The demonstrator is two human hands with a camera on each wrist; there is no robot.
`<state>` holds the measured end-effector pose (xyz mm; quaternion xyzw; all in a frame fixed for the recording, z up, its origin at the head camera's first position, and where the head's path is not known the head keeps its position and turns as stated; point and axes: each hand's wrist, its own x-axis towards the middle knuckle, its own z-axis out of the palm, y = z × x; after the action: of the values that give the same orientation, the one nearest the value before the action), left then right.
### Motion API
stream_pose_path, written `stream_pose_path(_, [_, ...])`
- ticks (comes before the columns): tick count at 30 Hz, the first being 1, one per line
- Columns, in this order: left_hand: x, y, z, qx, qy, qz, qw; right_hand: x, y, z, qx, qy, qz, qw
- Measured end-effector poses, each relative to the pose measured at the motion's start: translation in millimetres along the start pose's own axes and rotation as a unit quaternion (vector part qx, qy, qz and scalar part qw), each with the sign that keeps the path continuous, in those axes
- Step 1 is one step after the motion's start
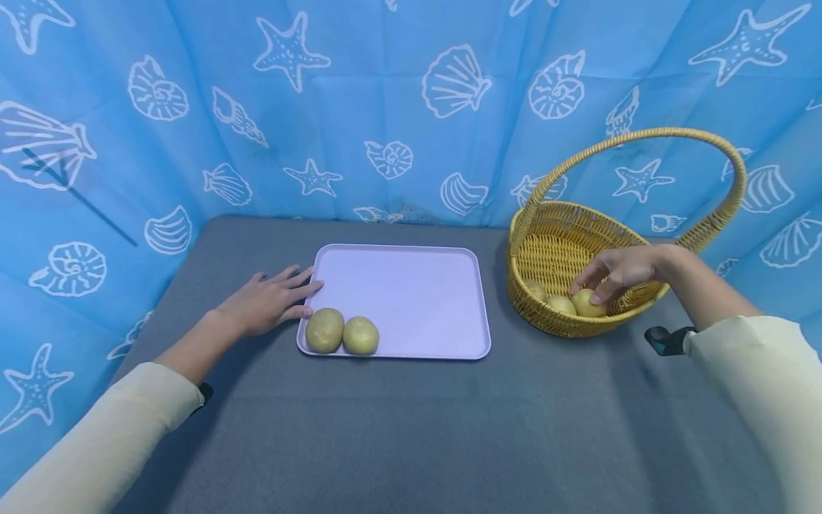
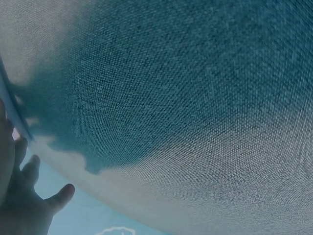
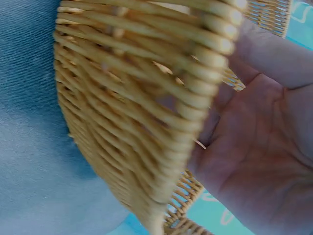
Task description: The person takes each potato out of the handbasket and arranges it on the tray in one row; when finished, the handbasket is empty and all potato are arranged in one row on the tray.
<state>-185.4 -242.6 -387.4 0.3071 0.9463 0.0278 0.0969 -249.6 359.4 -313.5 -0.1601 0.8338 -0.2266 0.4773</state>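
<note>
In the head view my left hand (image 1: 268, 301) lies with spread fingers at the left rim of a pale lilac tray (image 1: 411, 300), fingertips at the edge. Two potatoes, one larger (image 1: 325, 330) and one smaller (image 1: 361, 335), sit side by side in the tray's near left corner. My right hand (image 1: 618, 270) reaches into a yellow wicker basket (image 1: 559, 250), thumb and fingers around a potato (image 1: 588, 304). Two more potatoes (image 1: 561, 305) lie left of it. In the right wrist view the basket wall (image 3: 132, 98) hides my fingertips and that potato.
The basket's tall arched handle (image 1: 668, 133) rises over my right forearm. Grey cloth (image 1: 424, 435) covers the table, and a blue curtain (image 1: 385, 107) with white shells and starfish hangs behind it. Dark bands sit at both wrists.
</note>
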Motion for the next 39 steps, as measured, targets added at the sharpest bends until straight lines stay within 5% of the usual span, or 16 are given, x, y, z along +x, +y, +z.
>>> stream_pose_path(13, [-0.6,0.7,-1.4,0.001,0.000,-0.001,1.0000,-35,-44,-13.3,-0.049,0.050,-0.026,0.997])
stream_pose_path(22, [-0.2,0.1,-0.6,-0.009,0.000,-0.002,1.0000,-41,-83,-6.4,-0.081,0.058,-0.120,0.988])
stream_pose_path(31, [1.2,-0.8,0.9,-0.001,0.001,0.002,1.0000,-10,-128,26.7,-0.114,0.092,-0.229,0.962])
stream_pose_path(39, [1.8,-2.8,3.5,0.002,0.009,0.008,0.9999,38,-156,64.1,-0.067,0.084,-0.275,0.956])
